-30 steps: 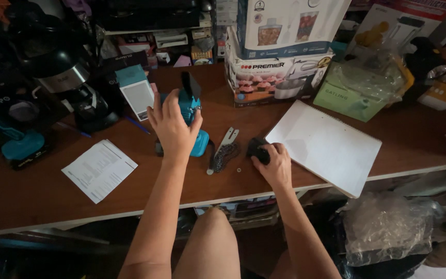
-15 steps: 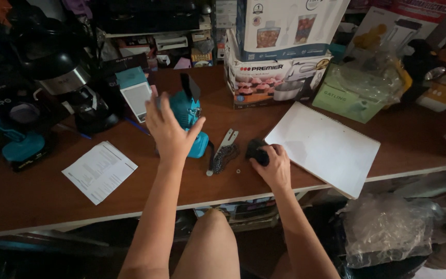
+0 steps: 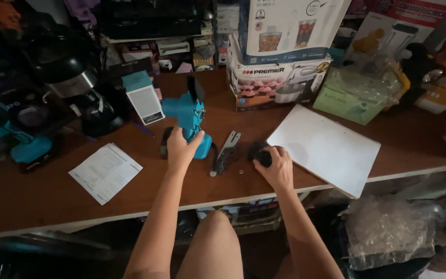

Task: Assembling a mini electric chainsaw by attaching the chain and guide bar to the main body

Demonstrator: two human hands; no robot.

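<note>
- dim, warm indoor light; the brown wooden tabletop looks reddish.
- the flat white rectangular board is the brightest patch, without glare.
- upper-left clutter and under-table space sink into deep shadow.
- wide-angle bending and slight softness at the edges.

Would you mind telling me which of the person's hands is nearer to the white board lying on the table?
Right. The right hand rests on a small black part just beside the white board; the left hand grips the blue tool farther away.

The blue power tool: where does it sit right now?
In the head view the blue power tool stands near the middle of the wooden table, gripped by the left hand, just left of the metal bar.
</note>
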